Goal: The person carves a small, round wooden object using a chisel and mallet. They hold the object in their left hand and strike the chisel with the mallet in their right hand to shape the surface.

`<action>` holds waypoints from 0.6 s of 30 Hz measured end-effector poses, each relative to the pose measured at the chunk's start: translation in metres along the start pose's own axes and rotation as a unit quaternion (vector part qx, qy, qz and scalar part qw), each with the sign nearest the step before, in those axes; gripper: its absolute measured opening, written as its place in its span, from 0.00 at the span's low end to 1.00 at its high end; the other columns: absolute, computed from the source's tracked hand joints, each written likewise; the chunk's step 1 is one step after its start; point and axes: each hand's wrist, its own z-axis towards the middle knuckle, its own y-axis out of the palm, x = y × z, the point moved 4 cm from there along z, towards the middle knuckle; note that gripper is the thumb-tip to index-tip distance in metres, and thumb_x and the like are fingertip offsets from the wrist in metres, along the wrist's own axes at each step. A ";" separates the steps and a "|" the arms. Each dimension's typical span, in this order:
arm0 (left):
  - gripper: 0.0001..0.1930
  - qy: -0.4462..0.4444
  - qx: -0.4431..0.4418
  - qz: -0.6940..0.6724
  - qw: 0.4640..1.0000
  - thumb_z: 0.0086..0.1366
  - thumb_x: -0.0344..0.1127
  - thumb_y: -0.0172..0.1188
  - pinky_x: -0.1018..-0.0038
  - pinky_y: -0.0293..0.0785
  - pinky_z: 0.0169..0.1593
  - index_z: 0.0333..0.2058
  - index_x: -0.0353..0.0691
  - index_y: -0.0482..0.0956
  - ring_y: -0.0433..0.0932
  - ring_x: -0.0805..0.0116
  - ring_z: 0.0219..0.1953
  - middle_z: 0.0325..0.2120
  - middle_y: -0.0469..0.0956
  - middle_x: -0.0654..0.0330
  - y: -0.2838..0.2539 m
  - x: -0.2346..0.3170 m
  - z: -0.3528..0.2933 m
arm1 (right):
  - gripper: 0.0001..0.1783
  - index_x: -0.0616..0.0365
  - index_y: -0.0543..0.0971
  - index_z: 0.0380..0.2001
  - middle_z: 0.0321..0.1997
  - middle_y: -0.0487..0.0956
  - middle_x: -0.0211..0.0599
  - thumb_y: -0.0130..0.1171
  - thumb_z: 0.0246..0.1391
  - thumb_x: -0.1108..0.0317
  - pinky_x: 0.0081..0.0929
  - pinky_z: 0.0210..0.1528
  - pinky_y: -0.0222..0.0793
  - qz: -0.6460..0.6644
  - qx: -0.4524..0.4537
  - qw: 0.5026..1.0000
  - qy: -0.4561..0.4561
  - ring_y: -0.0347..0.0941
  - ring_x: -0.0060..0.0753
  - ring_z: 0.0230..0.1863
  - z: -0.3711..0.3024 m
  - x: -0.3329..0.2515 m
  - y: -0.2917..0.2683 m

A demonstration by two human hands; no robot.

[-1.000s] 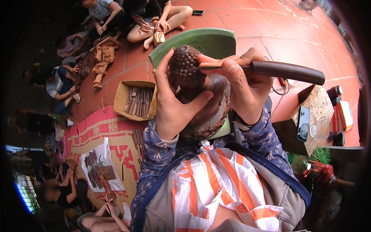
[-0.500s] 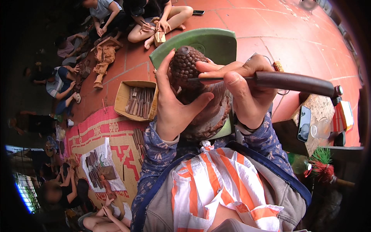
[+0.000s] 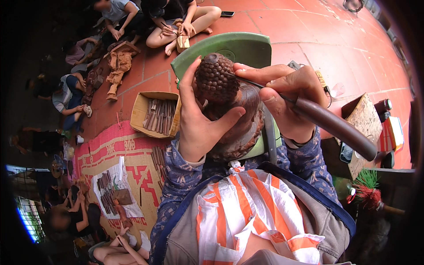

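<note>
A dark brown carved wooden statue point(image 3: 216, 81) stands before me, its knobbly head covered in small round curls. My left hand point(image 3: 196, 126) curves round the left side of the head, thumb reaching across below it. In my right hand point(image 3: 296, 99) is a carving chisel point(image 3: 333, 124) with a thin dark metal blade and a long dark wooden handle. The blade meets the right side of the curls, index finger along it. The handle slopes down to the right. Beyond the statue is a green plastic chair back point(image 3: 249, 51).
Left of me, a cardboard box point(image 3: 138, 126) holds several chisels. More tools lie on a white sheet point(image 3: 119, 172) over a patterned mat point(image 3: 143, 152). At right stand a wooden block point(image 3: 365, 117) and a green-and-red brush point(image 3: 367, 185). Other people sit carving at upper left.
My right hand has turned the chisel: its handle end dropped, and the blade shifted from across the lower curls to the head's right side. My left hand stays almost in place.
</note>
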 end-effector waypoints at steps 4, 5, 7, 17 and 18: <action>0.50 0.002 0.011 -0.019 1.000 0.50 0.29 0.73 0.66 0.69 0.59 0.65 0.36 0.45 0.69 0.59 0.57 0.56 0.63 0.47 0.000 -0.002 -0.002 | 0.12 0.65 0.70 0.32 0.44 0.77 0.66 0.63 0.47 0.83 0.38 0.45 0.78 -0.156 -0.008 0.982 -0.107 0.76 0.58 0.50 -0.018 -0.007 0.012; 0.50 0.013 0.004 -0.018 1.000 0.50 0.29 0.72 0.65 0.69 0.58 0.65 0.36 0.45 0.70 0.59 0.57 0.56 0.64 0.46 0.001 0.000 -0.001 | 0.12 0.65 0.70 0.32 0.45 0.76 0.68 0.63 0.47 0.84 0.40 0.46 0.77 -0.164 -0.010 0.980 -0.111 0.75 0.61 0.50 -0.021 -0.006 0.016; 0.50 0.033 -0.013 -0.016 0.999 0.51 0.28 0.72 0.65 0.70 0.58 0.64 0.36 0.45 0.71 0.58 0.56 0.55 0.66 0.46 0.003 0.005 0.002 | 0.13 0.66 0.69 0.33 0.47 0.74 0.71 0.62 0.46 0.86 0.44 0.47 0.76 -0.180 -0.010 0.976 -0.122 0.73 0.67 0.52 -0.027 -0.004 0.023; 0.49 0.067 -0.019 0.002 0.998 0.51 0.26 0.71 0.63 0.72 0.57 0.64 0.38 0.44 0.72 0.56 0.55 0.53 0.70 0.44 0.005 0.006 0.003 | 0.12 0.71 0.71 0.32 0.47 0.73 0.73 0.63 0.45 0.83 0.53 0.49 0.72 -0.240 -0.036 0.956 -0.164 0.72 0.70 0.51 -0.032 -0.002 0.029; 0.49 0.069 -0.022 0.000 0.997 0.51 0.26 0.71 0.63 0.72 0.57 0.64 0.38 0.44 0.72 0.56 0.55 0.53 0.70 0.44 0.005 0.006 0.003 | 0.12 0.72 0.71 0.32 0.47 0.73 0.73 0.63 0.45 0.83 0.53 0.50 0.72 -0.250 -0.039 0.954 -0.158 0.72 0.70 0.51 -0.032 -0.003 0.031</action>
